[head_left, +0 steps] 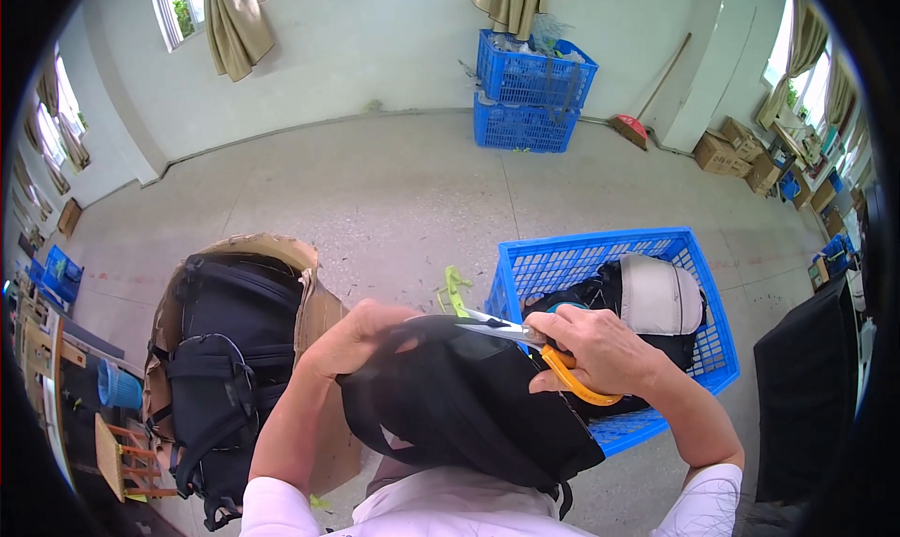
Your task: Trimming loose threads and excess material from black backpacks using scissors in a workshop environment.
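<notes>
A black fabric bag [450, 396] lies across my lap, its top edge raised toward the middle of the head view. My left hand [361, 335] grips the bag's upper left edge, the fingers partly hidden behind the cloth. In my right hand [600, 350] is a pair of scissors [567, 373] with yellow-orange handles. Their metal blades point left and lie along the bag's top edge, slightly apart. Whether they touch a thread there I cannot tell.
At my left stands a cardboard box [323, 317] with black backpacks [220, 368]. On my right a blue plastic crate [722, 340] holds black bags and a light beige piece [661, 293]. Stacked blue crates [530, 92] and a broom [633, 129] stand by the far wall.
</notes>
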`<state>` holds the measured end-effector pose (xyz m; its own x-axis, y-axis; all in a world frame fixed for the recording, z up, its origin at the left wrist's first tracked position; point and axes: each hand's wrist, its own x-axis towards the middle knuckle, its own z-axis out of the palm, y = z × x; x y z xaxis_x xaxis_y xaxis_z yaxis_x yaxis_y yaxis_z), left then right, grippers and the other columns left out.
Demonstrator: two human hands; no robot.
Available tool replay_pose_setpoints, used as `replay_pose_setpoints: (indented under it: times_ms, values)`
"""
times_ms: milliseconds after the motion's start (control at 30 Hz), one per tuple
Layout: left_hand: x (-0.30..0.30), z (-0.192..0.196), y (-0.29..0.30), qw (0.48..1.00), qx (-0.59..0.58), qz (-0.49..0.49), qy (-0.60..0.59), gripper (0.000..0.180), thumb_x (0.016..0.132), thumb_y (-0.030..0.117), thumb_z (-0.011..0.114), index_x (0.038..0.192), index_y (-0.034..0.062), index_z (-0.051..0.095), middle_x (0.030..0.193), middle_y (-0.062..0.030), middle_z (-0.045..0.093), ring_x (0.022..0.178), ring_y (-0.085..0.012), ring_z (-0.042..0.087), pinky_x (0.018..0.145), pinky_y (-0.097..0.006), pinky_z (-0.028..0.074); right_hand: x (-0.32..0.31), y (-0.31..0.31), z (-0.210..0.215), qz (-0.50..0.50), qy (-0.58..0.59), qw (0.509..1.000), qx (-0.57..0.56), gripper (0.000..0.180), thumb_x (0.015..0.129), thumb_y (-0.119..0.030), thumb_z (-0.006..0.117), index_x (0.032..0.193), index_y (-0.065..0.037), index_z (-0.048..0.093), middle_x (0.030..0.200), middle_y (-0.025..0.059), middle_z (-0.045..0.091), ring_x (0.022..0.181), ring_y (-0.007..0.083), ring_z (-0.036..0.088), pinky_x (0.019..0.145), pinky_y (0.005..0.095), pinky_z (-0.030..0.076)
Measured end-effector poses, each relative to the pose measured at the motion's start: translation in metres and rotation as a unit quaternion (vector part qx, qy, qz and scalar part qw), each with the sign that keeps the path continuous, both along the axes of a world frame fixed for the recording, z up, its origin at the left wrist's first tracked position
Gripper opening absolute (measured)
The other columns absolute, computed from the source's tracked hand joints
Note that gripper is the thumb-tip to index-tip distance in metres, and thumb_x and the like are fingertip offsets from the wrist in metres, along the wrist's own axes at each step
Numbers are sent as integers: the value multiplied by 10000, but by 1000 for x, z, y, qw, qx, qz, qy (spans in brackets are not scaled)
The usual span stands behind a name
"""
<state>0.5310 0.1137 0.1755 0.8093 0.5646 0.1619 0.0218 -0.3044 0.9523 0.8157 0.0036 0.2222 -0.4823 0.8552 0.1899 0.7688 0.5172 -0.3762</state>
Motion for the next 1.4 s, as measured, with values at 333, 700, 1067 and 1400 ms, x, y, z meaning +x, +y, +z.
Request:
replay_pose_setpoints:
  times_ms: [333, 700, 1067, 1400]
  values:
    - [-4, -8, 4, 1000, -8, 0, 5, 170, 786, -52, 577, 949, -16, 609, 682, 28, 490, 641, -63, 422, 608, -191, 357, 7, -8, -14, -41, 101, 992, -67, 554, 731, -451, 705, 1049, -26, 545, 706, 121, 545, 596, 259, 559, 540, 323, 457]
    - [-10, -13, 3, 1000, -17, 14, 6, 277, 766, -55, 583, 1035, -3, 622, 718, 16, 542, 694, -51, 468, 642, -204, 419, -8, -22, -32, -75, 86, 993, -36, 621, 691, -478, 729, 1074, -23, 548, 737, 131, 552, 635, 274, 573, 569, 342, 472]
    - [-9, -21, -2, 998, 6, 54, 2, 235, 776, 9, 588, 1008, 7, 626, 676, -25, 535, 645, -85, 474, 606, -236, 425, -16, -27, -42, -84, 117, 989, -12, 568, 666, -400, 767, 1009, -2, 551, 726, 113, 555, 590, 214, 556, 543, 297, 472]
    - [45, 8, -5, 989, 140, 54, 19, 332, 720, 8, 547, 1049, 23, 591, 802, -140, 616, 730, -195, 602, 672, -320, 471, -25, 11, -34, -165, 400, 898, -86, 472, 679, 31, 709, 1112, -45, 535, 899, -11, 563, 781, 72, 510, 736, 204, 424]
